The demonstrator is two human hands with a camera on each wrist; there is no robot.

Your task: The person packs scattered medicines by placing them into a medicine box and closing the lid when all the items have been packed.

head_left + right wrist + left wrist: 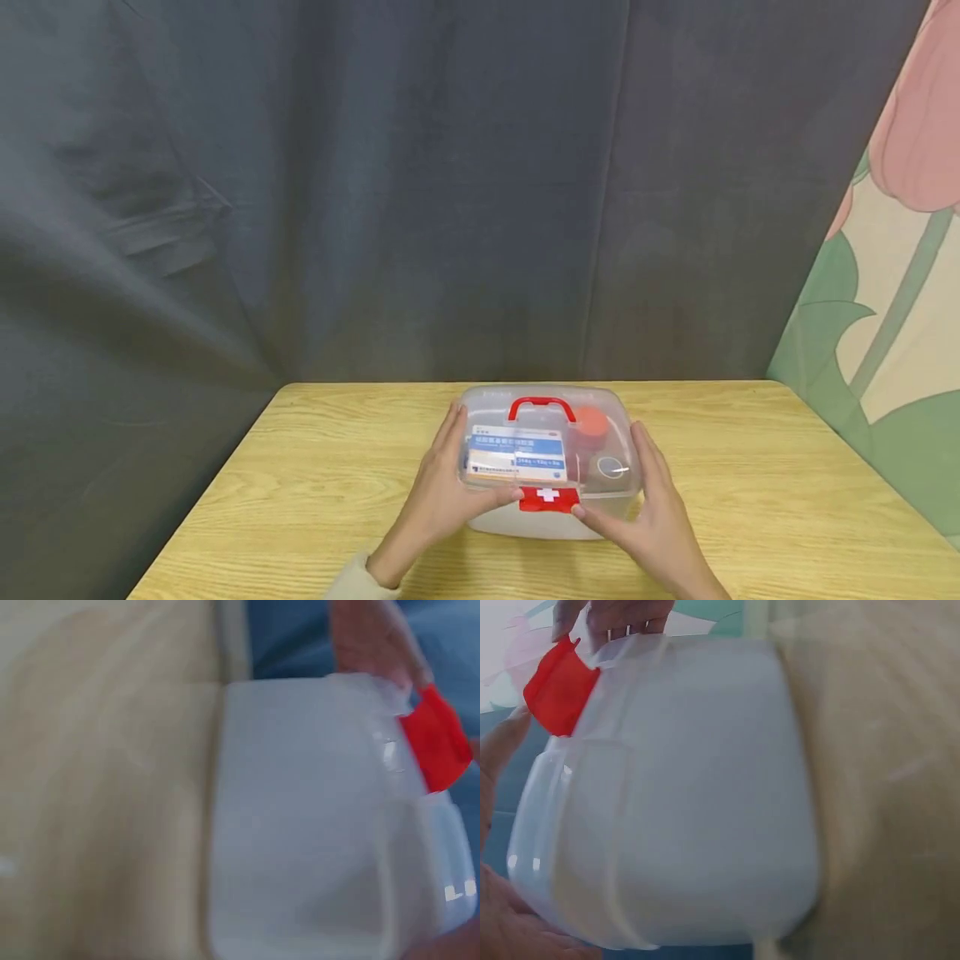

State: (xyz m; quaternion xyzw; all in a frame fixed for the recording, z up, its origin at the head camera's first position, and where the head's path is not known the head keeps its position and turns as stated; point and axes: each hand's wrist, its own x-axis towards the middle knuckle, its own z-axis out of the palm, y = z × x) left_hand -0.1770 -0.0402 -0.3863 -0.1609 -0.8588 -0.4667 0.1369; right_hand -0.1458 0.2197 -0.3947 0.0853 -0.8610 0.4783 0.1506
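Observation:
A clear, frosted-plastic first-aid box (517, 523) stands on the wooden table, with a red carrying handle (542, 401) folded on its lid. A red latch (550, 500) with a white cross sits at the front. My left hand (435, 493) holds the box's left side, its thumb at the latch's left edge. On the opposite side is my right hand (662, 510), fingers along the wall and thumb at the latch's right edge. Through the lid show a blue-and-white medicine carton (517, 457) and an orange-red cap (591, 423). Both wrist views show the box's pale wall (690, 795) close up.
The light wooden table (322, 475) extends to both sides of the box. A dark grey curtain (450, 192) hangs behind and along the left. At the right is a panel (900, 317) painted with pink flowers and green leaves.

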